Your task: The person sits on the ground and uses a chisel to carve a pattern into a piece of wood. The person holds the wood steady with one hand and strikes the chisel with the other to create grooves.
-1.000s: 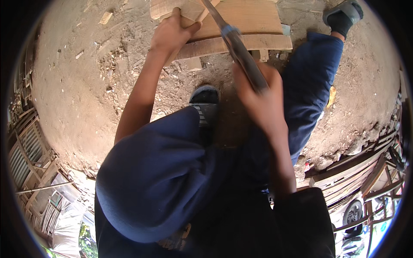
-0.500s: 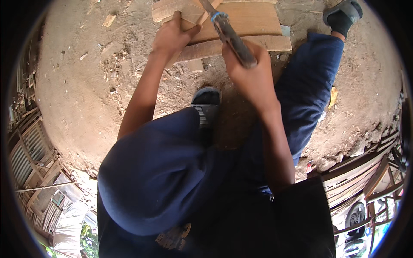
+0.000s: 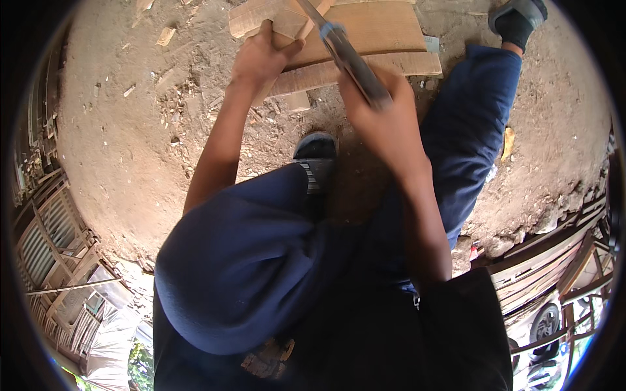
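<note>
At the top of the head view lies a wooden assembly: a wide flat board, a curved-looking front strip and an angled wood piece at its left end. My left hand grips that angled piece, with thumb and a finger spread along its near edge. My right hand is wrapped round the dark handle of a tool with a blue band. Its metal shaft slants up and left over the wood. The tool's far end lies outside the picture, so its kind is unclear.
Bare dirt ground with wood chips surrounds the work. A small wood offcut lies by the front strip. My sandalled foot is close below; my other leg stretches along the right. Stacked planks stand at lower right.
The tool and my right hand have shifted only slightly, with some motion blur. My left hand keeps its place on the wood. The whole view has moved a little.
</note>
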Motion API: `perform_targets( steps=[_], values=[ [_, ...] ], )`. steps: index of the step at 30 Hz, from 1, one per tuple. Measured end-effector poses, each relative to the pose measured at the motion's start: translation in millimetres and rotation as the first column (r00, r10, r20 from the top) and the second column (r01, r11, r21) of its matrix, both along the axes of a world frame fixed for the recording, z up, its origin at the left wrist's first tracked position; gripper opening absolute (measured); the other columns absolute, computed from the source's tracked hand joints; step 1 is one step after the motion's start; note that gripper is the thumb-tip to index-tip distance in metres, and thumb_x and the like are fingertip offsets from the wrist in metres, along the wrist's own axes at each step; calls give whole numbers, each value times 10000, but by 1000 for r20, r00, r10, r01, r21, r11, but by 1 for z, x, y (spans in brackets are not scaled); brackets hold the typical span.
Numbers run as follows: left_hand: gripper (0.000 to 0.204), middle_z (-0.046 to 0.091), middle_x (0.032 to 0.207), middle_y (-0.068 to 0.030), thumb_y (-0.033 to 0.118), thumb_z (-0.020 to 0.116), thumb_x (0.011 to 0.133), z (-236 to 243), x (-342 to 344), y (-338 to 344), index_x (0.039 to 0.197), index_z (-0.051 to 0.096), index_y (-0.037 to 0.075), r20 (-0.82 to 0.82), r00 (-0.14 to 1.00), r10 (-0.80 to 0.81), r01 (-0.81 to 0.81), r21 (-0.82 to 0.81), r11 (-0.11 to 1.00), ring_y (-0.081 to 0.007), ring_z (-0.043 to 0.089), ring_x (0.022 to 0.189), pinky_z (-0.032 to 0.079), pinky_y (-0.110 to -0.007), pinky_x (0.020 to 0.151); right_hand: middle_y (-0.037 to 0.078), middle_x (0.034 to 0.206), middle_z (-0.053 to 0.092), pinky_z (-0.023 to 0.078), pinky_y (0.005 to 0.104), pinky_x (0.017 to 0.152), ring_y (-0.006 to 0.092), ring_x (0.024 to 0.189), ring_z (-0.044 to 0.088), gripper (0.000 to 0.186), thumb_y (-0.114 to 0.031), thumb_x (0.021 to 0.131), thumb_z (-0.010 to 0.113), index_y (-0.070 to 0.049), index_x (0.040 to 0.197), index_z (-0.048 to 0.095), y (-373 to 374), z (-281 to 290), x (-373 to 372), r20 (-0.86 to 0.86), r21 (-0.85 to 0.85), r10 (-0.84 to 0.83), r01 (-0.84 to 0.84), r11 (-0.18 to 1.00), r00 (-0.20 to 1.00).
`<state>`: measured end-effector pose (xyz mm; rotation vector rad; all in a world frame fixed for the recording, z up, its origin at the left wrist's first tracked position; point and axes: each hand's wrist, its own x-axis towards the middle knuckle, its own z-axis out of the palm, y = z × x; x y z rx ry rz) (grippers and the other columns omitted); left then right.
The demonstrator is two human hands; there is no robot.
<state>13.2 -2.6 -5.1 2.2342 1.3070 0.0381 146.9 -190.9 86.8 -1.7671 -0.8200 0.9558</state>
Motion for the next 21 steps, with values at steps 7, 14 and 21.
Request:
perform_targets(
  steps=[7,14,21],
  values=[
    [740,691,1050,-314,547,692,843,-3,-9,-7,1225,530,-65,3,999,48,-48,60,997,-454,685,1003,535,-495,909,-5,623,524,391,263,520,32,603,461,138,-84,926,652,18,835,630,-60,-1,-24,39,62,-17,14,998,999],
    [720,688,1034,-322,559,676,848,-9,-13,4,1208,531,-47,-16,1000,21,-20,64,998,-465,672,1019,529,-509,905,69,646,558,432,308,555,98,604,532,132,-83,902,656,33,845,632,-34,-6,-17,-18,75,-19,20,997,1000],
    [718,691,1010,-325,553,674,845,0,-3,1,1212,527,-46,-16,999,31,-30,84,996,-461,673,1015,524,-496,909,19,619,527,409,266,537,39,611,477,130,-75,912,658,31,842,628,-41,-2,-12,85,93,19,-27,995,996]
  ],
)
